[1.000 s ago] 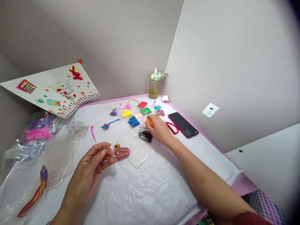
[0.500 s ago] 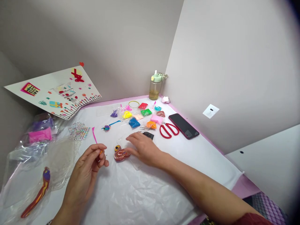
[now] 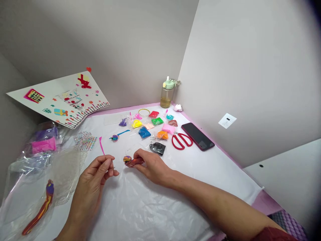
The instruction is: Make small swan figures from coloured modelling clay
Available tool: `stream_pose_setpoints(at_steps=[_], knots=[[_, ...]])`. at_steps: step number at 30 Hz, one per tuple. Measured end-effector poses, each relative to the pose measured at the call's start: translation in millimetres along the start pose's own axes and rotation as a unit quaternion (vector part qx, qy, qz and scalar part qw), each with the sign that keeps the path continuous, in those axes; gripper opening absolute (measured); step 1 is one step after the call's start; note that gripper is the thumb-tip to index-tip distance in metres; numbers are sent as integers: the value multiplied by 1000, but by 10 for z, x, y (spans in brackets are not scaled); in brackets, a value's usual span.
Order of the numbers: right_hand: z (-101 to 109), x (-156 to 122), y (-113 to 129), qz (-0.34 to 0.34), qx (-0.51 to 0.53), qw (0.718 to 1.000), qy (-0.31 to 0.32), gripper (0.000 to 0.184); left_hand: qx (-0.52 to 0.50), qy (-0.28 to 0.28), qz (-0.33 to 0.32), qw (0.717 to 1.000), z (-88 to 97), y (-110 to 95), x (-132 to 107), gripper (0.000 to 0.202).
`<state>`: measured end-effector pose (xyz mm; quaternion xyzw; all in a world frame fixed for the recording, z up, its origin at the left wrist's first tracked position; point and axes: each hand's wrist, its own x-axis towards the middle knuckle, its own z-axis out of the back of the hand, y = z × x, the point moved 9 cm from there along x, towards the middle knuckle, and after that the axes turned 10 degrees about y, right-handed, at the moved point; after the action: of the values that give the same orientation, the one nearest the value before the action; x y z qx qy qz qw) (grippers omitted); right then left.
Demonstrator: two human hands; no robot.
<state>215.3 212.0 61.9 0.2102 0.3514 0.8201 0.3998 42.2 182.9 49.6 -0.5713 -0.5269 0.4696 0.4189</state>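
Note:
My right hand grips a swirled red, yellow and purple clay figure and lifts it on edge over a clear phone case that lies under the hand, mostly hidden. Just left of the figure, my left hand pinches a tiny bit of something between thumb and fingertips; it is too small to name. Beyond them lie several small bags of coloured clay: blue, orange, black, yellow, green.
White paper covers the table. Red scissors and a dark phone lie at right, a bottle in the corner. A decorated card leans at back left. Plastic bags, a clay strip and gem stickers sit left.
My right hand came back from the orange clay bag to the swirled figure and took hold of it, tipping it up. My left hand stayed almost still.

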Motion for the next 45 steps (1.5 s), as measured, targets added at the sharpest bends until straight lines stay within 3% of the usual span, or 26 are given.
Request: stream_pose_setpoints(at_steps=[6,13,22,30,40,45], knots=[[30,15,-166,-43,197,980,-5,20,0,-6,6,1000,0,42,14,37],[-88,36,-144,-24,448,891,70,35,18,15,12,1000,-45,82,17,39],[-182,-3,-69,-18,496,862,103,36,17,2,-6,1000,2,51,53,40],[-157,-23,-42,-37,503,857,105,35,-18,-51,-32,998,137,20,66,36],[-102,9,-121,-38,497,862,95,39,4,-8,-7,1000,16,60,43,40],[-104,0,-134,-36,496,862,96,38,17,-42,-4,999,72,39,11,39]])
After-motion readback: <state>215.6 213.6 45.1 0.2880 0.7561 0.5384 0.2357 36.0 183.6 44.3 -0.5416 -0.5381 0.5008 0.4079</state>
